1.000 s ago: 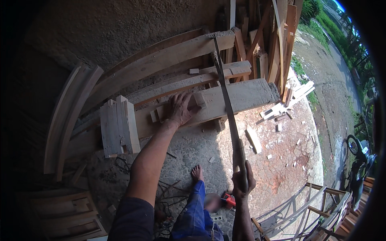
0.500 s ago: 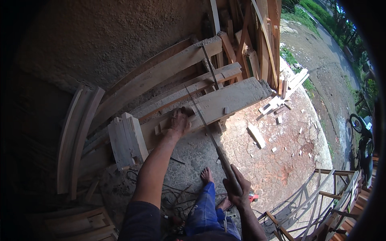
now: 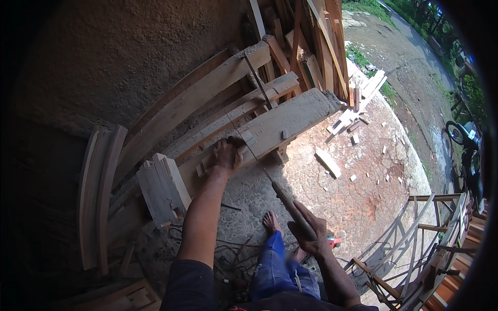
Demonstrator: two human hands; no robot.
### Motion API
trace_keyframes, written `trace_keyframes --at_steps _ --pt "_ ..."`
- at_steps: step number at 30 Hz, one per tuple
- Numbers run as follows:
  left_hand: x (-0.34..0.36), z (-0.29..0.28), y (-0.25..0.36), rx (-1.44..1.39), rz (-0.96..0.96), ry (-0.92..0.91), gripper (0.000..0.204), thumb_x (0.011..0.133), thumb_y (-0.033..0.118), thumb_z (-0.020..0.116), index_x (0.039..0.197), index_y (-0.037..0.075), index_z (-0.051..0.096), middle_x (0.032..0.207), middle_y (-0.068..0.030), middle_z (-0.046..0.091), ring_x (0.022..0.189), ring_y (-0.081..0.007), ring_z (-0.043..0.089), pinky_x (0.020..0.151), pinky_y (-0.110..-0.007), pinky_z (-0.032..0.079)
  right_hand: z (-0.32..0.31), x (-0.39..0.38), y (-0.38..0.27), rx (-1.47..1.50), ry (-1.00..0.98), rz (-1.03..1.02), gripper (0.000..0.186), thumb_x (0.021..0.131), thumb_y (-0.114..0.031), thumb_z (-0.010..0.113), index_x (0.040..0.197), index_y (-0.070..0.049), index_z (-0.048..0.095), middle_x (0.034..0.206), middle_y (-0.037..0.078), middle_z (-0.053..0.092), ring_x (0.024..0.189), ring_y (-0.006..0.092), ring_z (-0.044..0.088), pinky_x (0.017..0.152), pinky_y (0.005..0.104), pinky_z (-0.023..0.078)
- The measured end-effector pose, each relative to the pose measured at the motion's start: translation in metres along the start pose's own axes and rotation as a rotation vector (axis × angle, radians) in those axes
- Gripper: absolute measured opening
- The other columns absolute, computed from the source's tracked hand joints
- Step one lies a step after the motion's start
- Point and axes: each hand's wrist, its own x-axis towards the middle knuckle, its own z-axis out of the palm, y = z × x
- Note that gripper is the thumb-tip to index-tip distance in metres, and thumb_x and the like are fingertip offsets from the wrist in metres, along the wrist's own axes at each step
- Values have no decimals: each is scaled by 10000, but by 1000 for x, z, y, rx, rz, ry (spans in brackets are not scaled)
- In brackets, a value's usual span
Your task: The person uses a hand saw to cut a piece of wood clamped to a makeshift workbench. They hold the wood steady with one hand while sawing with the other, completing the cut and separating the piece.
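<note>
My right hand (image 3: 310, 228) is closed round the wooden handle of a long, thin saw (image 3: 286, 196), seen nearly edge-on. Its narrow blade slants up and left across a thick plank (image 3: 290, 122). Just left of the blade, my left hand (image 3: 227, 154) presses down on a short wooden piece (image 3: 249, 138) lying on that plank, fingers curled over it. Part of this piece is hidden under the hand. A small block (image 3: 285, 134) sits on the plank to the right of the blade.
Behind the plank lie long beams (image 3: 199, 88), with a dark metal bar (image 3: 258, 80) across them. Stacked boards (image 3: 163, 189) stand at left; upright timber (image 3: 324, 52) leans at the back. Offcuts (image 3: 328, 164) and cords (image 3: 233, 254) litter the floor. A motorcycle (image 3: 469, 150) is far right.
My right hand has turned slightly with the saw handle, shifting the blade left. The whole view has swung a little; my left hand stays on the wooden piece.
</note>
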Motion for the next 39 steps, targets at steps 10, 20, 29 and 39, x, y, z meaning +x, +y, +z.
trace_keyframes --at_steps 10,20,29,39 --pt "-2 3 0 -91 8 31 619 696 409 633 1169 14 568 1168 -230 521 1159 -424 509 940 -569 474 -19 -26 4 -116 -24 -61 628 801 -150 761 1382 -92 531 1131 162 703 903 263 734 763 343 573" --pt "-2 -3 -6 -27 -65 -69 641 743 344 652 1274 24 491 1267 -216 481 1242 -411 467 977 -572 454 -31 -61 11 -11 -61 41 601 815 -129 744 1372 -53 533 1181 194 679 1043 308 697 853 355 545" --pt "10 -4 -11 -17 -27 -101 636 758 328 717 1273 51 466 1271 -166 486 1217 -366 492 942 -560 466 36 57 4 52 8 -72 586 851 -156 731 1392 -96 512 1027 191 693 749 293 713 663 368 542" --pt "0 -15 -7 5 6 -39 580 776 343 712 1239 72 491 1246 -150 497 1210 -356 500 945 -540 478 -23 -66 8 -92 -3 -164 621 785 -157 775 1352 -46 546 1125 172 706 927 310 730 807 381 572"
